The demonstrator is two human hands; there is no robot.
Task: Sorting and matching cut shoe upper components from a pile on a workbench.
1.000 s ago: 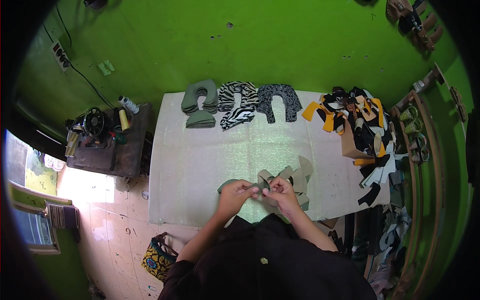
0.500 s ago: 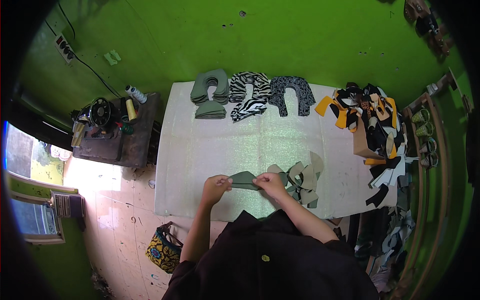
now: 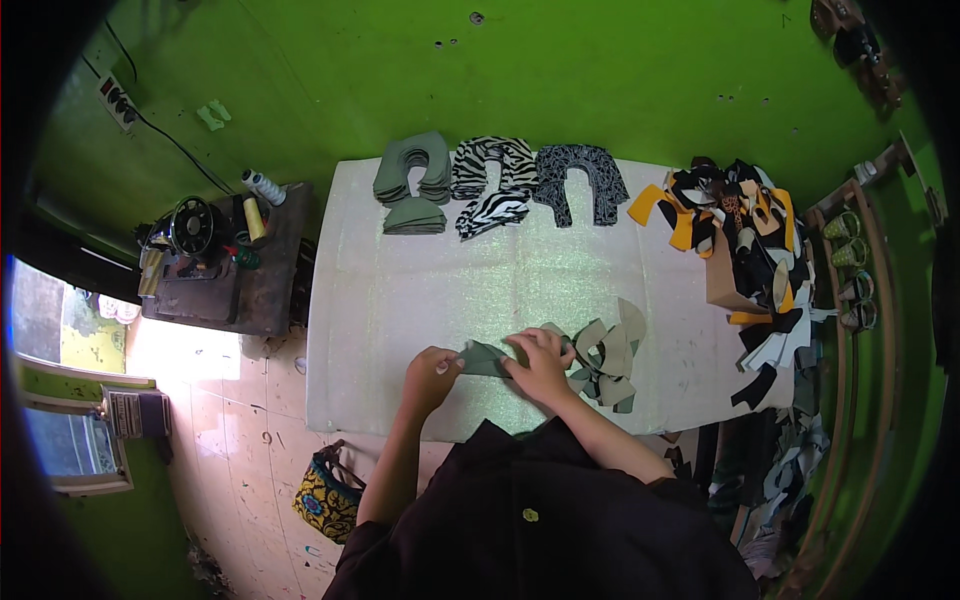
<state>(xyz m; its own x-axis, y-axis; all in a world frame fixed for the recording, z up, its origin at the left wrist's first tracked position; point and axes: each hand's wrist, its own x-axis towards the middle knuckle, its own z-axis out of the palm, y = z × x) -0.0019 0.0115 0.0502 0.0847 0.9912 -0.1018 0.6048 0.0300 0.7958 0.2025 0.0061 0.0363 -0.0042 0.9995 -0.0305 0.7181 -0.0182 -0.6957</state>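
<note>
A dark green curved piece of material [image 3: 482, 359] is in front of me above the near part of the table. My left hand [image 3: 432, 375] is closed, pinching its left end between thumb and fingers. My right hand [image 3: 540, 365] lies at its right end and covers part of it, the fingers stretched and apart. Just right of that hand is a loose heap of cut pieces [image 3: 612, 360], beige and dark green, some ring-shaped or curved.
Stacks of green U-shaped pieces [image 3: 432, 175], zebra-striped pieces [image 3: 495, 160] and grey patterned pieces [image 3: 600, 165] line the table's [image 3: 400, 290] far edge. An overfilled cardboard box of scraps [image 3: 728, 275] stands right. A sewing machine [image 3: 195, 235] is left; a patterned bag [image 3: 328, 495] sits on the floor.
My right hand has gone from a pinch to spread fingers and covers more of the green piece. My left hand keeps its grip. The view has shifted slightly.
</note>
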